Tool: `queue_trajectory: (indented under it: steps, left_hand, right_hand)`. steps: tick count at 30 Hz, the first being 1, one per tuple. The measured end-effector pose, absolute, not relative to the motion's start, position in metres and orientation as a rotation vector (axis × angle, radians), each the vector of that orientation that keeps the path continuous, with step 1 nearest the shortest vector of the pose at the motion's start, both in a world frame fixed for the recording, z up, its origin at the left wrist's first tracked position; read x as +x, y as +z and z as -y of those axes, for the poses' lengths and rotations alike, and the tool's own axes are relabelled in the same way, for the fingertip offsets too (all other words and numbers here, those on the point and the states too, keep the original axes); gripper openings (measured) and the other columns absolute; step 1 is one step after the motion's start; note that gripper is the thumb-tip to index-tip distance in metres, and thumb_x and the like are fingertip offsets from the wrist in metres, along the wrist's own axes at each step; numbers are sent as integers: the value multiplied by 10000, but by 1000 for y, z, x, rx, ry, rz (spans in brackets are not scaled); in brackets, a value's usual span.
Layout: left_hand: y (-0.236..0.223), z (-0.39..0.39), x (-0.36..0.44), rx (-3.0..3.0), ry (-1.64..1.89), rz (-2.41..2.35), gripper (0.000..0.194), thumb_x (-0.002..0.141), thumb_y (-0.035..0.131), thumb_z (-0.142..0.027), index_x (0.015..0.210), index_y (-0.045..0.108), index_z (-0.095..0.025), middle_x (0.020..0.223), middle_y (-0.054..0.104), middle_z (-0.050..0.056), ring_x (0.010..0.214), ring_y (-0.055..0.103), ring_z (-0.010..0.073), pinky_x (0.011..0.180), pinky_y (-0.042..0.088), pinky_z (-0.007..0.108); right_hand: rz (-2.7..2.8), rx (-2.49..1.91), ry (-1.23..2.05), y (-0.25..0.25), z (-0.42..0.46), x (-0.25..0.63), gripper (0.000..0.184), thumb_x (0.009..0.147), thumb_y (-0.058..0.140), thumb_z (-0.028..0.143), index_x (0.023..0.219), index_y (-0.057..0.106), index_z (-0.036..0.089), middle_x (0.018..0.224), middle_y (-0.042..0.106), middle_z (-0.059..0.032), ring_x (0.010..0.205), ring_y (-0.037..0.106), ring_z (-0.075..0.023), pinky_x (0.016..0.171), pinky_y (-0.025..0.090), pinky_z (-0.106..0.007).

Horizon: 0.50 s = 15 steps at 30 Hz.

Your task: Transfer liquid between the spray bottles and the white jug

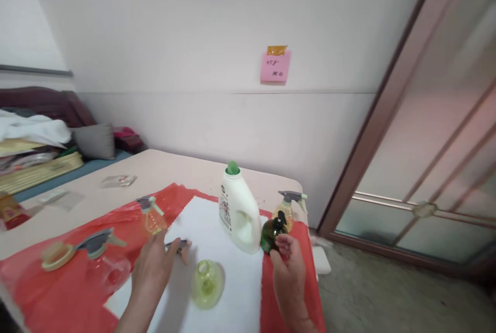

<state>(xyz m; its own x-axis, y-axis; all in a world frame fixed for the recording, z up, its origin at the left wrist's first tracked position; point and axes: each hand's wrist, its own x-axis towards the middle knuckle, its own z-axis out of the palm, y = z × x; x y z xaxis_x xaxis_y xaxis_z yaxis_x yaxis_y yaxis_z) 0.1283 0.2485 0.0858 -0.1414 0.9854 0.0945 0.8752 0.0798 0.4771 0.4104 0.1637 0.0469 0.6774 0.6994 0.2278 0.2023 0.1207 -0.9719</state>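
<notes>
A: What are the hands doing?

B: The right hand (289, 260) is curled around the base of a dark green pump bottle (273, 233), fingers closed on it, holding it upright just beside the white detergent jug (238, 209). The left hand (153, 266) lies loosely open, its fingertips on a grey spray trigger head (179, 246).

A: And what lies between them?

B: A yellow-green bottle (208, 282) without a top stands on the white cloth (232, 302), nearer the left hand.

A: The surroundings?

B: A red plastic sheet (50, 291) covers the table (174, 167), with more spray bottles on it. Behind is a pale wall with a pink note (275, 66), and a sliding door (426, 167) to the right
</notes>
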Motion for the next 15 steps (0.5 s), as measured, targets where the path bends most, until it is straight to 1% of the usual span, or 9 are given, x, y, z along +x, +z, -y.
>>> queue_trajectory:
  steps: [1, 3, 5, 6, 9, 12, 13, 15]
  left_hand:
    - [94, -245, 133, 1885, 676, -2074, 558, 867, 373, -523, 1246, 546, -151, 1312, 589, 189, 1160, 572, 346, 903, 440, 423]
    - [105, -238, 142, 1851, 795, -2010, 570, 835, 405, -582, 1196, 581, -176, 1253, 636, 150, 947, 649, 302, 855, 466, 397]
    - [110, -232, 150, 1814, 907, -1942, 545, 797, 455, -601, 1123, 622, -197, 1181, 674, 127, 765, 652, 267, 817, 478, 390]
    - [111, -230, 153, 1808, 948, -1914, 529, 784, 472, -601, 1092, 637, -204, 1161, 684, 121, 740, 648, 264, 812, 479, 392]
    - [111, -229, 154, 1772, 1027, -1869, 494, 762, 499, -589, 1035, 664, -213, 1125, 701, 120, 804, 657, 292, 825, 473, 403]
    - [112, -228, 150, 1707, 1063, -1834, 465, 755, 506, -570, 1007, 673, -217, 1099, 715, 119, 887, 666, 314, 838, 469, 411]
    - [113, -227, 149, 1688, 1073, -1821, 460, 755, 504, -567, 1002, 675, -219, 1092, 719, 117, 899, 667, 316, 840, 467, 414]
    - [115, -225, 148, 1648, 1100, -1790, 450, 754, 507, -561, 992, 680, -220, 1075, 726, 114, 919, 668, 320, 843, 465, 417]
  right_hand:
    - [782, -1442, 397, 49, -163, 416, 264, 778, 551, 354, 1003, 516, 223, 995, 583, -77, 950, 548, -274, 877, 434, -398]
    - [803, -1442, 372, 52, -161, 422, 238, 780, 561, 356, 978, 548, 224, 956, 591, -72, 886, 553, -267, 822, 450, -389]
    - [885, -1435, 380, 52, -158, 422, 227, 782, 595, 368, 955, 602, 222, 925, 608, -72, 839, 556, -264, 781, 457, -382]
    - [928, -1430, 392, 51, -157, 420, 226, 779, 613, 371, 947, 627, 221, 916, 617, -74, 835, 561, -265, 779, 459, -381]
    - [982, -1427, 443, 46, -162, 412, 287, 758, 640, 373, 991, 657, 206, 973, 641, -100, 909, 579, -294, 807, 468, -395]
    - [956, -1418, 500, 41, -181, 404, 433, 735, 661, 385, 1126, 618, 204, 1134, 623, -120, 1058, 556, -326, 871, 467, -408]
    - [948, -1410, 518, 40, -189, 401, 467, 727, 670, 388, 1154, 601, 212, 1156, 617, -115, 1094, 543, -330, 901, 458, -411]
    - [940, -1387, 563, 38, -205, 395, 478, 717, 677, 381, 1157, 578, 223, 1131, 622, -104, 1113, 533, -333, 954, 427, -417]
